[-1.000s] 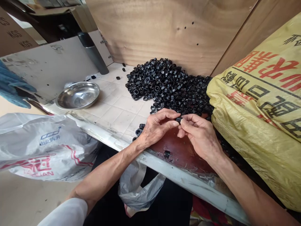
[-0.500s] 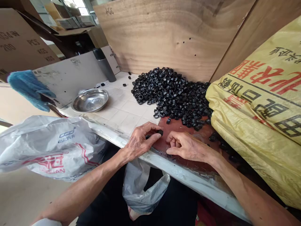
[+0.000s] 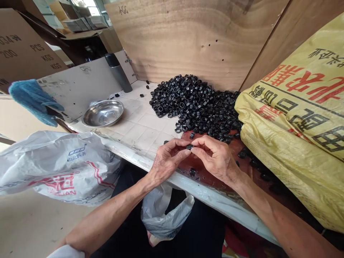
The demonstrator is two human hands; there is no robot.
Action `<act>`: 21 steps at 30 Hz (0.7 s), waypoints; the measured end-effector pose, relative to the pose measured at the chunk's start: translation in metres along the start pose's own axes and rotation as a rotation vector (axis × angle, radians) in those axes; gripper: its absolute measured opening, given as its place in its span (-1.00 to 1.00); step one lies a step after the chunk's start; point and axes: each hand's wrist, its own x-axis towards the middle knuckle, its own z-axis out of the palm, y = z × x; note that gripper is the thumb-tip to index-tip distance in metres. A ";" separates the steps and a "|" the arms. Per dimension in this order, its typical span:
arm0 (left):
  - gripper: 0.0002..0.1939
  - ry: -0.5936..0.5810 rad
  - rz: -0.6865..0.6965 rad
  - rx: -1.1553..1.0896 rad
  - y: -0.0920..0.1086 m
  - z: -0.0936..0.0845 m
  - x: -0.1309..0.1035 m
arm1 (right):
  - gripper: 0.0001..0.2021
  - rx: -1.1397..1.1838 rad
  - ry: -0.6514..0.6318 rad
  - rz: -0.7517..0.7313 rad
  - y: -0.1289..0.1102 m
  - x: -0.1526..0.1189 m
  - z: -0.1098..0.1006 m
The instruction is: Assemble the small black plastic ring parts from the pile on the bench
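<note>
Between the fingertips of both hands is a small black plastic ring (image 3: 189,147). My left hand (image 3: 168,157) pinches it from the left with thumb and forefinger. From the right, my right hand (image 3: 215,154) pinches the same piece, its thumb and forefinger meeting it. One loose black ring (image 3: 192,172) lies below the hands on the reddish-brown board (image 3: 206,182), near the table's front edge. Behind the hands rises a large heap of black rings (image 3: 185,100). Another black piece shows partly beside the left fingers.
A steel bowl (image 3: 103,114) and a dark flask (image 3: 118,73) stand on the left of the tabletop. A yellow woven sack (image 3: 295,129) bulges in from the right. White bags (image 3: 61,165) hang at the front, and a wooden panel (image 3: 193,39) closes off the back.
My right hand has moved left and up to meet the left hand at the black ring. A loose ring now shows on the board where the right hand was.
</note>
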 end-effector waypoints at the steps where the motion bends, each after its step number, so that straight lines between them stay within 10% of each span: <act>1: -0.74 0.010 0.017 0.006 -0.001 0.002 0.000 | -0.91 -0.001 0.003 0.011 -0.001 0.000 0.000; 13: -0.71 -0.070 0.713 0.653 -0.021 -0.009 -0.003 | -0.69 0.489 -0.260 0.461 -0.012 0.004 -0.010; 21: -0.81 -0.258 0.654 1.184 -0.019 -0.043 -0.003 | -0.90 -0.153 -0.538 0.118 0.008 -0.012 0.005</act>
